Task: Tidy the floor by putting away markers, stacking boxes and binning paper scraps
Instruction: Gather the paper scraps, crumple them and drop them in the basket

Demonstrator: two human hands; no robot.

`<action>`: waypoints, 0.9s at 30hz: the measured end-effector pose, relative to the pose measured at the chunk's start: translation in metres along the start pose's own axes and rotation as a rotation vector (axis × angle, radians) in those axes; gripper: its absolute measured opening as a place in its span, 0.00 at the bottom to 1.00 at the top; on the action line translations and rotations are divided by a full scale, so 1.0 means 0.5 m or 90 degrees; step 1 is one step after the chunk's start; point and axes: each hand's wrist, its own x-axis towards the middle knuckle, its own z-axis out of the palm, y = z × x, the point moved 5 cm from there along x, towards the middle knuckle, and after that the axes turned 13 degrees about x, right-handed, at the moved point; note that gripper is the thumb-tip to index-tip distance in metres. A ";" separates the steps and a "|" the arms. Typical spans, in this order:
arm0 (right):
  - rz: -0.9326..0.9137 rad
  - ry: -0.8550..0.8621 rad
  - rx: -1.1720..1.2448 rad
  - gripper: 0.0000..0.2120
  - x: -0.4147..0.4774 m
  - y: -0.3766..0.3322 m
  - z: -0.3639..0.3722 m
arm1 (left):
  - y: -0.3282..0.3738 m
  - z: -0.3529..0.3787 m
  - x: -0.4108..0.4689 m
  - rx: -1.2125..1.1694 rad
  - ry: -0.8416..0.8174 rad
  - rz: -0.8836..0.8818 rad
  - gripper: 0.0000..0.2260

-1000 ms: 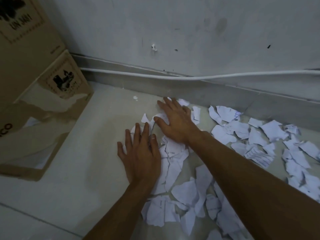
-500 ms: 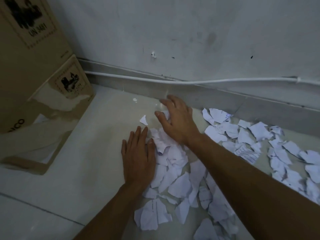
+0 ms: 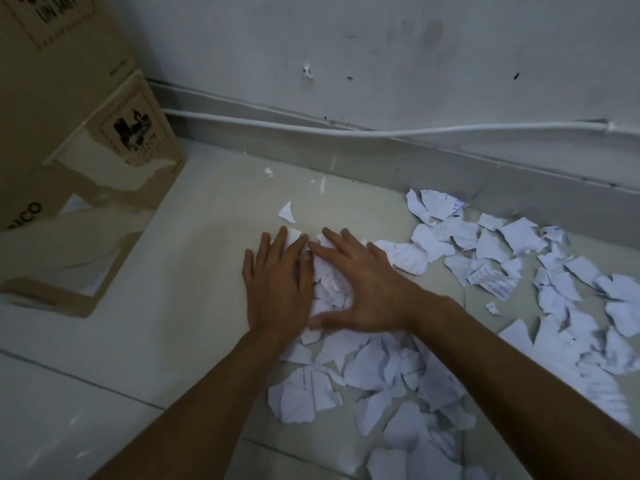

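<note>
Two bare hands are pressing flat on the floor (image 3: 104,393), side by side, both forearms reaching in from the lower edge. The left hand (image 3: 277,285) is lying palm down with its fingers together and straight, its grip fully spread and closed on nothing. The right hand (image 3: 360,289) is splaying wide, thumb stretched toward the left wrist, its grip likewise spread and only pushing down on a small heap of paper scraps (image 3: 329,285) bunched between the two hands. More torn paper pieces (image 3: 519,271) are littering the tiles to the right and toward the lower edge, while one lone scrap (image 3: 287,213) is sitting just beyond the fingertips. Bare tile is lying open to the left, up to a cardboard box (image 3: 86,188) with a second box (image 3: 52,64) standing on it. A white cable (image 3: 415,131) is running along the skirting under the grey wall (image 3: 381,46)
</note>
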 end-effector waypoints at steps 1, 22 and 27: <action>-0.011 0.009 -0.038 0.57 -0.016 -0.003 0.019 | -0.002 0.001 0.000 -0.010 -0.002 0.001 0.18; -0.220 0.243 0.043 0.25 0.052 -0.058 0.069 | -0.030 -0.038 -0.037 -0.304 0.079 -0.046 0.12; -0.210 0.161 0.037 0.33 0.046 -0.062 0.082 | -0.033 -0.035 -0.039 -0.373 0.053 -0.043 0.21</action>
